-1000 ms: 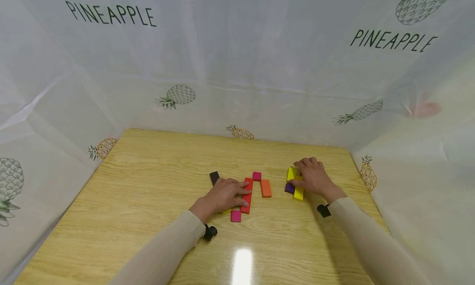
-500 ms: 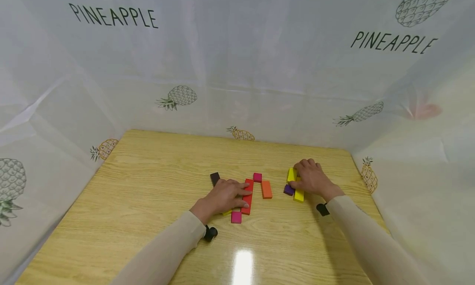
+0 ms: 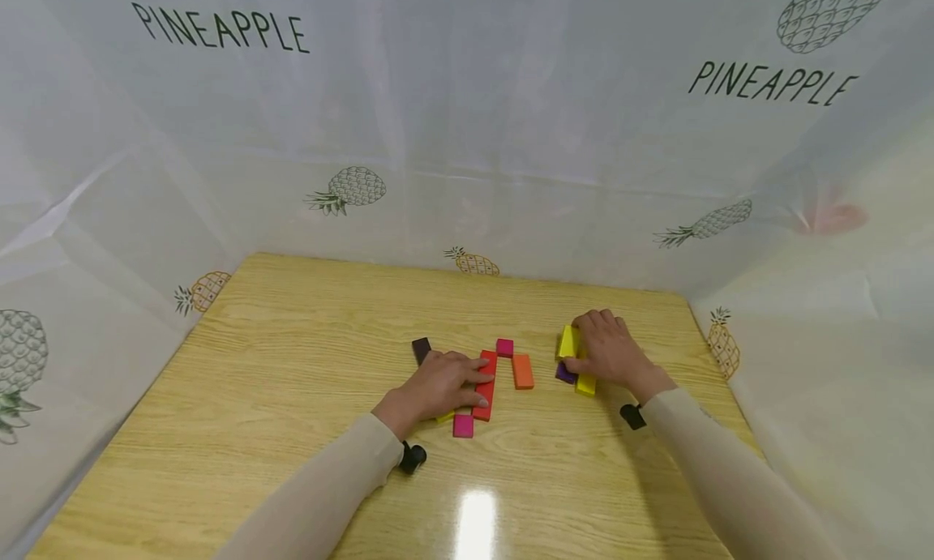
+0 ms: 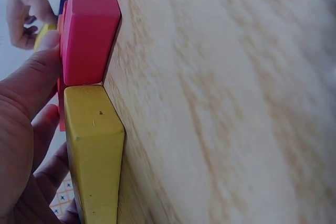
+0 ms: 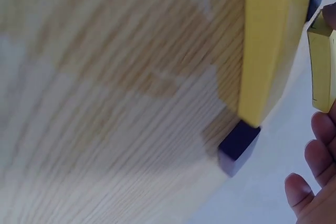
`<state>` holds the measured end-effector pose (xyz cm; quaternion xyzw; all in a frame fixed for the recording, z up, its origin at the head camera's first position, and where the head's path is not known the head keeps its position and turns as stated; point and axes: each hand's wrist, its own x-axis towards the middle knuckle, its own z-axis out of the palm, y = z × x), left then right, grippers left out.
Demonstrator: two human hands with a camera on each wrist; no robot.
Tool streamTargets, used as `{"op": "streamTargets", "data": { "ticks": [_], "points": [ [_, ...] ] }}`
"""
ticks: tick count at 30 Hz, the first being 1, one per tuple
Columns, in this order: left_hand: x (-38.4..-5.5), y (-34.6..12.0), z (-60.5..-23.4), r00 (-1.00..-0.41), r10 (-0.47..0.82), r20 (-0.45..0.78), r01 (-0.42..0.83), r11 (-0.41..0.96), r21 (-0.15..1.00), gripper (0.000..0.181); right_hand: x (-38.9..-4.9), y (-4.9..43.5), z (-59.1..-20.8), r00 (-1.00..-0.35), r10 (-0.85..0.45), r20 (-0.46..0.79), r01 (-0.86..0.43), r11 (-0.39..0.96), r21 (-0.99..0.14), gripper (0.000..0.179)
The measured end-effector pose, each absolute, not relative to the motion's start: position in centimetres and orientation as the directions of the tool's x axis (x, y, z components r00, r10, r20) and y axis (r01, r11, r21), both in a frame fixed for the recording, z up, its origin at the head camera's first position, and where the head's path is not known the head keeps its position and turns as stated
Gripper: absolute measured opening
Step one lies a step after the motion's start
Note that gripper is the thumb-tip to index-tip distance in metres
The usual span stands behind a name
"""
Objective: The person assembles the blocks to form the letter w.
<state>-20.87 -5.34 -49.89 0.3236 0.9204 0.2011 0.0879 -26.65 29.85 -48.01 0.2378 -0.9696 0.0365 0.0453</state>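
A pale curtain (image 3: 467, 98) printed with pineapples is hanging behind and around the wood-grain surface (image 3: 314, 317), meeting its far edge, while a bright reflection (image 3: 476, 523) is shining toward the near edge.

A person in light sleeves is keeping both hands over small coloured blocks, the two hands well apart. The left hand (image 3: 439, 383), near the middle of the surface, is resting its spread fingertips across a long red block (image 3: 485, 386), not curling round it. A yellow block (image 4: 97, 140) is lying partly under that hand, its end meeting a pink block (image 4: 92, 30) that is sitting at the red block's end toward the near edge. A black block (image 3: 421, 349) is showing beyond the hand, on the side of the left edge.

Toward the far right corner, the right hand (image 3: 613, 348) is pinching a second yellow block (image 3: 567, 343) between thumb and fingers; whether that block is touching the surface cannot be told. A third yellow block (image 3: 586, 385) and a purple block (image 3: 565, 373) are lying just beside it, toward the near edge.

Between the hands, an orange block (image 3: 522, 372) is lying near a smaller pink-red block (image 3: 505, 348), which is sitting closer to the far edge.
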Motion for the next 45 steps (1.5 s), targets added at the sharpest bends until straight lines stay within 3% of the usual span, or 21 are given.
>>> {"op": "streamTargets", "data": {
  "ticks": [15, 27, 45],
  "points": [
    [-20.9, -5.2, -50.0, -0.775, 0.631, -0.026, 0.561, 0.708, 0.429, 0.055, -21.7, 26.5, -48.2, -0.76, -0.625, 0.176, -0.628, 0.777, 0.047, 0.069],
    [-21.0, -5.2, -50.2, -0.78, 0.625, -0.029, 0.556, 0.714, 0.426, 0.055, -18.0, 25.6, -49.1, -0.679, -0.708, 0.194, -0.713, 0.699, 0.056, 0.062],
    [-21.0, -5.2, -50.1, -0.778, 0.627, -0.031, 0.556, 0.712, 0.429, 0.054, -17.5, 24.6, -50.3, -0.625, -0.75, 0.217, -0.748, 0.655, 0.109, 0.057]
  ]
}}
